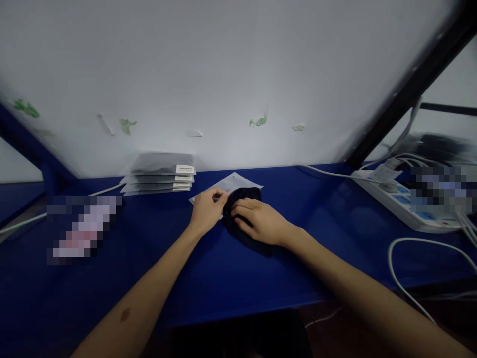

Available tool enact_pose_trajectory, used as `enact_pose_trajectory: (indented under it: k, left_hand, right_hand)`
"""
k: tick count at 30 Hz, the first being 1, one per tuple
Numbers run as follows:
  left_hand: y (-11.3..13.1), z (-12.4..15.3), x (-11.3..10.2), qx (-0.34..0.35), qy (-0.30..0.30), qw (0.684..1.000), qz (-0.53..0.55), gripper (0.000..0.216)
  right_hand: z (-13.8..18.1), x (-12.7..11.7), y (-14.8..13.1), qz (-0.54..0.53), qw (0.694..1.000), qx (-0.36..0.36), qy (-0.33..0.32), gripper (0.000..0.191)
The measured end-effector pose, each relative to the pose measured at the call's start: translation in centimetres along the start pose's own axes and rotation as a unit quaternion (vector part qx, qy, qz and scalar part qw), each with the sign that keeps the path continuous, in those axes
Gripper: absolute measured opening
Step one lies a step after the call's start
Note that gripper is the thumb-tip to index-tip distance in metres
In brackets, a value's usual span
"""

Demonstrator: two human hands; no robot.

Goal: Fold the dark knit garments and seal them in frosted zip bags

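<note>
A dark, soft, folded piece of cloth lies on the blue table, partly over a translucent plastic bag. My left hand is closed in a pinch at the edge of the bag, right against the cloth; its fingertips are partly hidden. With fingers bent, my right hand grips the cloth from above. The cloth covers the near part of the bag, so I cannot tell how much of it is inside.
A stack of several packed translucent bags with white labels stands at the back left. To the left lies a blurred-out object. A white power strip with cables sits at the right. A white cable loops over the table's right front edge.
</note>
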State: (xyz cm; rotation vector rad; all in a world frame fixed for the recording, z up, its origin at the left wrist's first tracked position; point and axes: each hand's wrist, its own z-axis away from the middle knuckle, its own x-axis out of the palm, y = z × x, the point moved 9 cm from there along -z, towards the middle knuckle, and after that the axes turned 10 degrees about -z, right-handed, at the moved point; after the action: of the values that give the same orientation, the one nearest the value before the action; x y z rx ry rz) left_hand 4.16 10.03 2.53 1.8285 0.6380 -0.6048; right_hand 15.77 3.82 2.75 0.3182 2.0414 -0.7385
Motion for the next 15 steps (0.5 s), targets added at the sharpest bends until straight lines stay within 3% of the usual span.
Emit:
enact_pose_trajectory:
  k: [3,7,10,15]
  left_hand:
    - [2.2,0.7,-0.8,0.118,0.054,0.991,-0.027,0.01]
    - [5.1,2.6,-0.1,0.296,0.05,0.948,-0.104,0.009]
    - [5.0,3.0,0.4,0.316,0.038,0.937,-0.145,0.01]
    - [3.5,2.6,1.7,0.256,-0.031,0.939,-0.229,0.013]
  right_hand:
    - [0.2,0.4,0.3,-0.034,0.999,0.012,-0.022,0.027]
    - [0.3,0.6,1.1,-0.014,0.999,0.033,-0.036,0.03]
    - [0.4,0.6,2.2,-0.004,0.997,0.061,-0.051,0.032]
    - [0.9,0.0,4.5,0.002,0.99,0.133,-0.046,0.037]
